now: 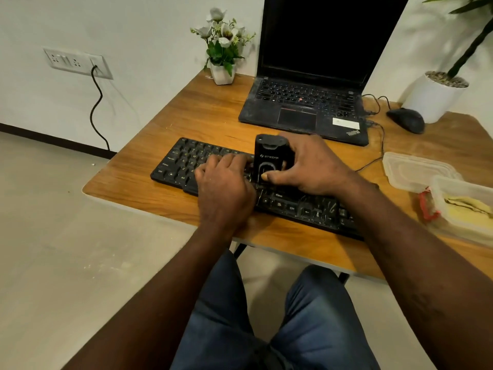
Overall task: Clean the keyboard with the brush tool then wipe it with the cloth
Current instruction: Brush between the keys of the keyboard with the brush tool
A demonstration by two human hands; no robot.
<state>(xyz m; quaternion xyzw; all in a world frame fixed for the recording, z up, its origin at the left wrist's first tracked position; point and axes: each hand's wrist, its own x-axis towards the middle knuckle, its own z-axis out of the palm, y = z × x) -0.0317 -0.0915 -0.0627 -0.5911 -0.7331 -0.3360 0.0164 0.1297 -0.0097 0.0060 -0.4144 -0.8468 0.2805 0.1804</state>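
Note:
A black keyboard [184, 158] lies slanted across the wooden desk [149, 190]. My right hand [312, 166] grips a black block-shaped brush tool [269, 156] that stands upright on the middle keys, thumb across its front. My left hand [224, 180] rests on the keys just left of the tool, fingers spread flat. A yellow cloth [469, 206] lies inside a clear plastic container [453, 188] at the desk's right edge. The keys under both hands are hidden.
An open black laptop [306, 108] sits behind the keyboard, with a black mouse [406, 120] and cables to its right. A small flower pot [222, 73] stands at the back left, a large white planter [429, 97] at the back right. A container lid [416, 169] lies near the container.

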